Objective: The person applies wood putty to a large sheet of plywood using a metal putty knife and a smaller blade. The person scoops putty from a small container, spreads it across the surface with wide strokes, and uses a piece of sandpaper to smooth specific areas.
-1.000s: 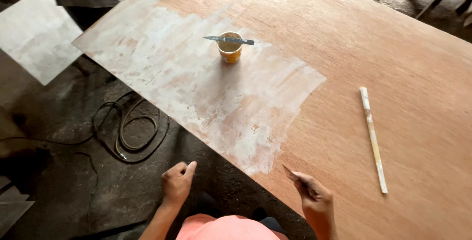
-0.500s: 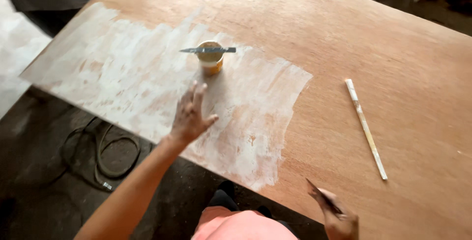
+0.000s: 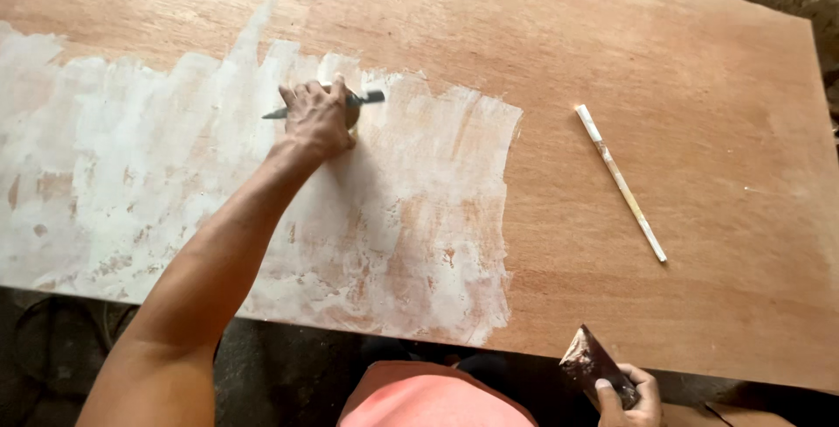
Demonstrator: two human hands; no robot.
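Plywood board (image 3: 664, 69) fills the view, its near-left part smeared with white putty (image 3: 175, 182). On that white patch the left hand (image 3: 316, 118) is clenched over a small cup (image 3: 351, 118), mostly hidden; a thin grey blade (image 3: 367, 97) lies across the cup's top. Right of the patch lies a white stick (image 3: 620, 182). At the board's near edge the right hand (image 3: 631, 399) grips a dark scraper (image 3: 591, 361).

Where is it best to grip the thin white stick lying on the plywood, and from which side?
Grip the thin white stick near its middle, from above, fingers across its width. It lies flat on the bare plywood, slanted, apart from the white patch, with room on both sides.
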